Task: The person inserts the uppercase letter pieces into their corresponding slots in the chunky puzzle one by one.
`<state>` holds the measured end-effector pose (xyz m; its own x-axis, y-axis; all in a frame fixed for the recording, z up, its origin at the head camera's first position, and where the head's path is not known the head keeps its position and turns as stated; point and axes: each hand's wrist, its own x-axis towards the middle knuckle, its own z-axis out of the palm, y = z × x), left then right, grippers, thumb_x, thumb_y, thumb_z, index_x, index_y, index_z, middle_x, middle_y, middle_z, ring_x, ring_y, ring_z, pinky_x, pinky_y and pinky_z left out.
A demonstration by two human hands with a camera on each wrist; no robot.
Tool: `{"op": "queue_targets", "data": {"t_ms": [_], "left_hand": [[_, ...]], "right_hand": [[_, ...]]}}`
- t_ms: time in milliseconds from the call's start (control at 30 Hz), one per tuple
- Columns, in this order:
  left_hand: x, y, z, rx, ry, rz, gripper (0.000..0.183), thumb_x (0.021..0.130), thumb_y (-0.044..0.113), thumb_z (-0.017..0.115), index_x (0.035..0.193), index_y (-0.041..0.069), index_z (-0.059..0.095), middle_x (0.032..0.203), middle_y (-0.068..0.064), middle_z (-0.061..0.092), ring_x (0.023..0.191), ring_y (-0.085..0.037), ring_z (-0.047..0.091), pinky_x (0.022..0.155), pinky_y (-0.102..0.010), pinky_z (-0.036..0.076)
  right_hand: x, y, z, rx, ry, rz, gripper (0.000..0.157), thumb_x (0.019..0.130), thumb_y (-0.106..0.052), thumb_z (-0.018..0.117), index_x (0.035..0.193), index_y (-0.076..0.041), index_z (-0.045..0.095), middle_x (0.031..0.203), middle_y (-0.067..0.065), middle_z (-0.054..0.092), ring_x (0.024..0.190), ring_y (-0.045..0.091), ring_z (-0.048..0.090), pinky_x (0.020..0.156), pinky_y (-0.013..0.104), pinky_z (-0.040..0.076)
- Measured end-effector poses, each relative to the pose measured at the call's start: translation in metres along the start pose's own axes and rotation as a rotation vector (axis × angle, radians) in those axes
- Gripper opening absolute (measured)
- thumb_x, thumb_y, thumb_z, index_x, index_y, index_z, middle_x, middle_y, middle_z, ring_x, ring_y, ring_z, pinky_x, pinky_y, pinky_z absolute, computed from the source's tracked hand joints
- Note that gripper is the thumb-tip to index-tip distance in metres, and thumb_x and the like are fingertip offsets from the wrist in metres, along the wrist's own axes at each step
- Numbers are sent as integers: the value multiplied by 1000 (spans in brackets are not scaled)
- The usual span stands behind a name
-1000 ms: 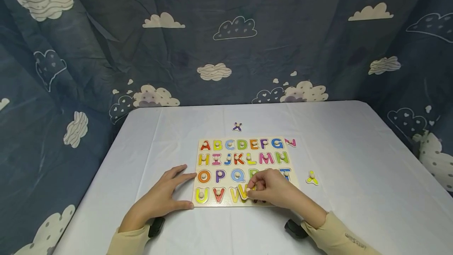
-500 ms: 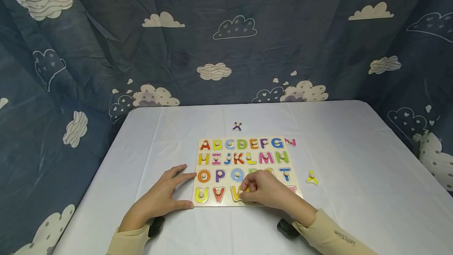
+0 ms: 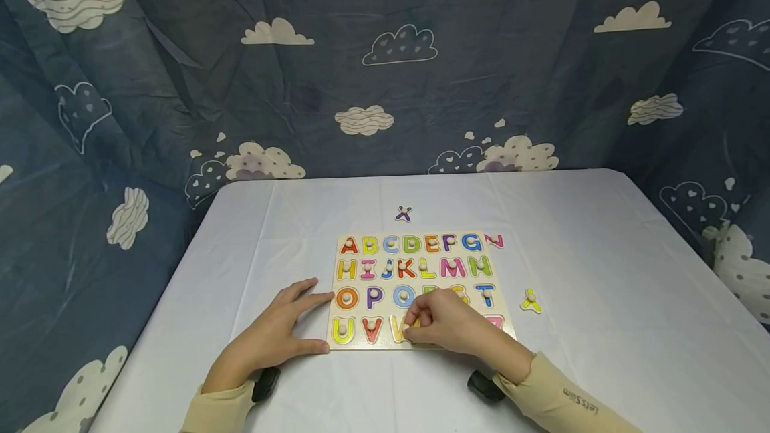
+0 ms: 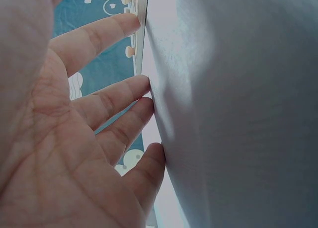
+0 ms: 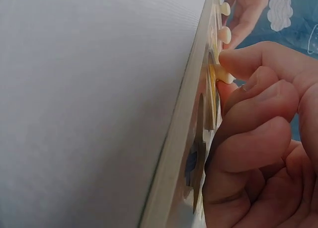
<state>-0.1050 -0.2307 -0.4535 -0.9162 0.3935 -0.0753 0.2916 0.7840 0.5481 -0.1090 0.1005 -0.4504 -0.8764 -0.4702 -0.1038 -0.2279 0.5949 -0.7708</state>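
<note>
A wooden alphabet puzzle board (image 3: 385, 346) lies on the white table, knobbed letters filling most of its rows. My right hand (image 3: 448, 323) is over the bottom row, thumb and index finger pinching the knob of the yellow letter W piece (image 5: 213, 101), seen edge-on in the right wrist view. That piece sits at the W slot, right of the red V (image 3: 371, 331), and my fingers hide part of it. At the board's left edge rests my left hand (image 3: 277, 329), fingers spread and fairly straight, fingertips against the edge and the tablecloth.
A purple X piece (image 3: 403, 214) lies behind the board, and a yellow Y piece (image 3: 531, 301) to its right. At the top right corner is a pink N-shaped piece (image 3: 494, 241). A dark cloud-print curtain (image 3: 313, 99) hangs behind the table.
My right hand has moved slightly left with the W piece, which has gone from overlapping the slot's right side to sitting at the slot. The left hand has stayed put.
</note>
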Motion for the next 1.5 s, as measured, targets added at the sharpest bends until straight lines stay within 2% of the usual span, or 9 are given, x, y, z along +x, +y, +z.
{"op": "queue_targets", "data": {"t_ms": [233, 500, 700, 1500], "left_hand": [[-1, -1, 0, 3, 4, 20, 84, 76, 47, 96, 150, 25, 64, 168, -17, 43, 155, -45, 40, 122, -66, 40], [1, -3, 3, 3, 0, 8, 83, 77, 43, 96, 151, 24, 64, 169, -17, 41, 157, -44, 38, 123, -64, 39], [2, -2, 3, -3, -6, 7, 83, 77, 44, 96, 151, 24, 64, 169, -16, 41, 157, -44, 38, 123, -65, 39], [1, -2, 1, -3, -1, 15, 83, 77, 45, 96, 151, 25, 63, 169, -17, 41, 156, -44, 38, 122, -65, 39]], "right_hand": [[1, 0, -1, 13, -16, -1, 11, 86, -14, 83, 82, -15, 73, 57, -11, 51, 55, 2, 44, 53, 18, 36], [2, 0, -3, -6, -28, -28, 11, 85, -13, 82, 81, -16, 73, 55, -12, 48, 52, 0, 40, 52, 17, 31], [1, 0, -5, -35, -21, -26, 9, 83, -12, 80, 80, -17, 72, 56, -11, 47, 54, 0, 40, 55, 19, 32], [1, 2, 0, -26, -4, -25, 9, 83, -13, 80, 80, -17, 73, 56, -11, 49, 54, 0, 40, 54, 18, 33]]}}
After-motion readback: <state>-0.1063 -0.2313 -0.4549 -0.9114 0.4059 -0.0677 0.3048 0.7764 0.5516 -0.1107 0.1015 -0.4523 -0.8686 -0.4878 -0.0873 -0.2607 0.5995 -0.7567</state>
